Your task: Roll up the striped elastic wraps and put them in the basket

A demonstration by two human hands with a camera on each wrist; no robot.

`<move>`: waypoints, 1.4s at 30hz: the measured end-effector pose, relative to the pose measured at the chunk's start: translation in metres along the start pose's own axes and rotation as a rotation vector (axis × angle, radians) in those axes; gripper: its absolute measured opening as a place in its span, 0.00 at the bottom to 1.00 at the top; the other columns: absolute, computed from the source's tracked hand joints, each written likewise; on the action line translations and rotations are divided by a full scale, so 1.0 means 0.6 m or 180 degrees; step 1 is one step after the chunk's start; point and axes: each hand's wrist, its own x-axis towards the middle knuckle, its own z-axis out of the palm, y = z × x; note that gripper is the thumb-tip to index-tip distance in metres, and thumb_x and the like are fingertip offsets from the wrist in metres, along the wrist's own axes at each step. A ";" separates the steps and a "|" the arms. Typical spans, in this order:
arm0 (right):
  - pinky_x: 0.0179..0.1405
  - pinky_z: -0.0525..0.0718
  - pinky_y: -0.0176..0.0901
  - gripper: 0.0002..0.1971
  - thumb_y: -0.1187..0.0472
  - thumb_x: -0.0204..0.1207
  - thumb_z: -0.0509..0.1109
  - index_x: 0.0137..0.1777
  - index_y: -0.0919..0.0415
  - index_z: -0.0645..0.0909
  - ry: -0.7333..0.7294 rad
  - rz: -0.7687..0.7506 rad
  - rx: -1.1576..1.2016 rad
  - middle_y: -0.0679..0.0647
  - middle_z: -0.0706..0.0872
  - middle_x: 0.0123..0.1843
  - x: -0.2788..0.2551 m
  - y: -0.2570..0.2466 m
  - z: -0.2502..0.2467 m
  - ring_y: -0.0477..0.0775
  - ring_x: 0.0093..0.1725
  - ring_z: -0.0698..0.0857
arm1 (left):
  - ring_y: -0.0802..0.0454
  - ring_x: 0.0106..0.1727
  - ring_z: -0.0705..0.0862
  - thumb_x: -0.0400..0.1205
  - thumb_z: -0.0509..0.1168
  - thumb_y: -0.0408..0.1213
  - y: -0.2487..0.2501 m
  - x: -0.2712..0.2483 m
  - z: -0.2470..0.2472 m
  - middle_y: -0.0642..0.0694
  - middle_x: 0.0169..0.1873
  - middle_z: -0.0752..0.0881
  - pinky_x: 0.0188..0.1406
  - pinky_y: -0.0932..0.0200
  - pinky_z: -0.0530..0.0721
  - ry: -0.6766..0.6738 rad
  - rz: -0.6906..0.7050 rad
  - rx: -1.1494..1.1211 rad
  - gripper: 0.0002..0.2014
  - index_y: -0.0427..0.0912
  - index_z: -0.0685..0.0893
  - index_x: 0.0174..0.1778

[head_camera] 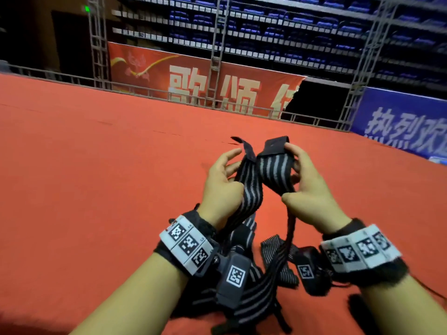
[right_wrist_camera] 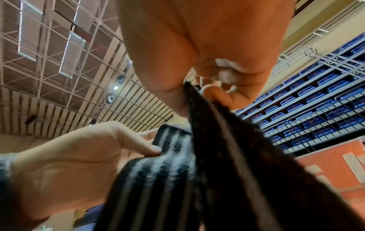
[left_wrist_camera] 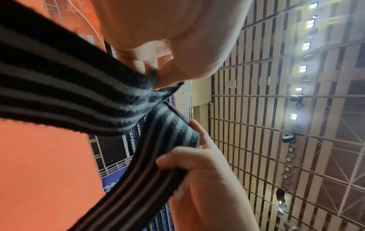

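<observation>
Both hands are raised over the red carpet (head_camera: 96, 177), each holding a stretch of black-and-grey striped elastic wrap. My left hand (head_camera: 226, 180) grips a stretch (head_camera: 250, 189) that ends in a thin black loop at the top. My right hand (head_camera: 307, 182) pinches a stretch (head_camera: 274, 168) that ends in a black tab. Whether these are two ends of one wrap, I cannot tell. In the left wrist view the left hand's fingers (left_wrist_camera: 156, 62) pinch the wrap's edge (left_wrist_camera: 69, 86). The right wrist view shows the right hand (right_wrist_camera: 207, 54) on the dark wrap (right_wrist_camera: 227, 148). No basket is in view.
More striped wraps (head_camera: 273, 259) lie in a loose heap on the carpet below my wrists. A metal railing (head_camera: 169, 93) with red and blue banners bounds the far edge of the carpet, and rows of blue seats (head_camera: 302, 27) rise behind it.
</observation>
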 end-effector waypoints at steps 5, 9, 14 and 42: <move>0.45 0.91 0.49 0.38 0.66 0.73 0.79 0.77 0.38 0.68 0.0044 0.0061 0.0968 0.31 0.79 0.71 -0.042 0.048 0.076 0.43 0.46 0.86 | 0.45 0.57 0.91 0.73 0.62 0.09 -0.066 -0.015 0.018 0.43 0.62 0.88 0.54 0.41 0.90 -0.0098 -0.0232 -0.0030 0.35 0.48 0.79 0.71; 0.38 0.90 0.49 0.26 0.69 0.81 0.71 0.71 0.41 0.75 0.0342 0.0394 0.1418 0.37 0.90 0.50 -0.046 0.100 0.119 0.41 0.39 0.87 | 0.44 0.60 0.90 0.79 0.65 0.13 -0.115 -0.022 0.008 0.46 0.59 0.91 0.52 0.47 0.89 -0.0284 -0.0390 -0.0160 0.28 0.47 0.82 0.68; 0.34 0.88 0.45 0.24 0.71 0.80 0.73 0.69 0.45 0.77 0.0459 0.0561 0.1714 0.45 0.84 0.67 -0.042 0.147 0.153 0.50 0.40 0.88 | 0.43 0.59 0.90 0.83 0.61 0.15 -0.155 -0.028 -0.020 0.42 0.61 0.90 0.44 0.51 0.91 -0.0331 -0.0534 -0.0250 0.23 0.41 0.82 0.69; 0.33 0.80 0.30 0.07 0.58 0.66 0.78 0.42 0.58 0.91 0.0110 0.0524 0.2163 0.50 0.92 0.38 -0.079 0.204 0.116 0.42 0.35 0.85 | 0.47 0.63 0.89 0.87 0.53 0.16 -0.197 -0.056 -0.072 0.45 0.59 0.91 0.67 0.44 0.83 -0.0064 -0.0620 0.0084 0.22 0.40 0.82 0.69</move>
